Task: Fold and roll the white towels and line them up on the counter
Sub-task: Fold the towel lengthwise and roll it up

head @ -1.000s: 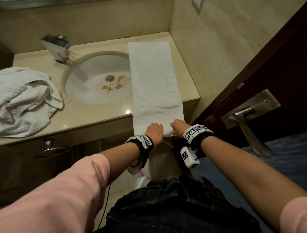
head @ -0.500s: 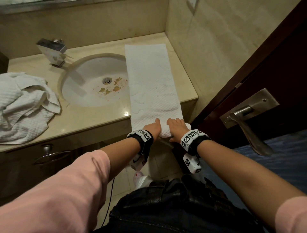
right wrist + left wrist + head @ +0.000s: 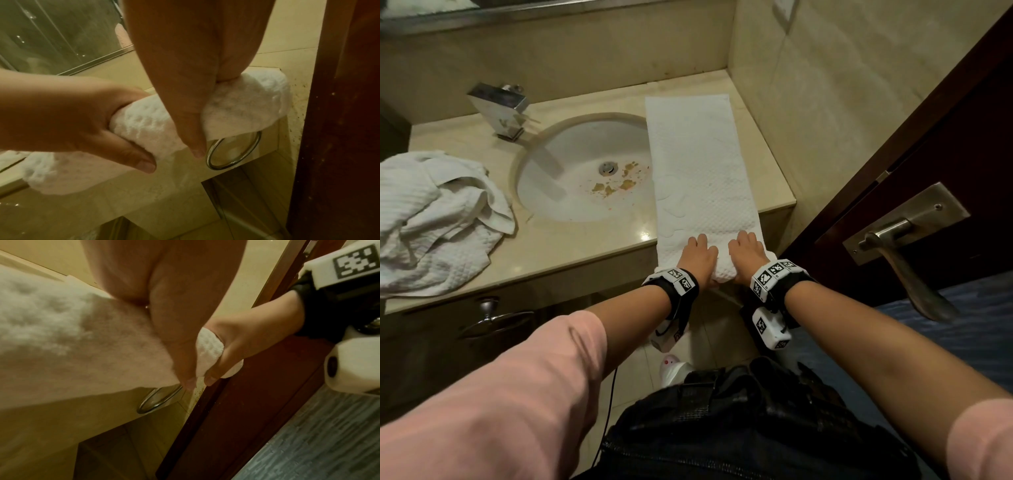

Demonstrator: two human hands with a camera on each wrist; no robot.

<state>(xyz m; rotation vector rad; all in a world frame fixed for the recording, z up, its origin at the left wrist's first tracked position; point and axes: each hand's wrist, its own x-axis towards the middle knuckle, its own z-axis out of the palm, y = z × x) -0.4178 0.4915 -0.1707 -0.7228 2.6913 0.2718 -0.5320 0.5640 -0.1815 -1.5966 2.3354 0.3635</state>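
A long folded white towel (image 3: 698,171) lies lengthwise on the beige counter (image 3: 585,246), right of the sink. Its near end is wound into a short roll (image 3: 723,270) at the counter's front edge. My left hand (image 3: 697,255) grips the left half of the roll, fingers over it and thumb under. My right hand (image 3: 748,251) grips the right half the same way. In the right wrist view the roll (image 3: 148,126) sits between the left hand (image 3: 72,121) and the right hand (image 3: 185,81). The left wrist view shows the roll's end (image 3: 209,350) between both thumbs.
A crumpled heap of white towels (image 3: 431,219) lies on the counter's left. The stained sink (image 3: 558,192) and faucet (image 3: 500,106) are in the middle. A tiled wall stands right of the towel; beyond it is a dark door with a lever handle (image 3: 904,253). A metal ring (image 3: 234,151) hangs under the counter edge.
Both hands have moved forward and up over the counter edge. The towel's hanging near end has been turned into a roll that now sits at the edge.
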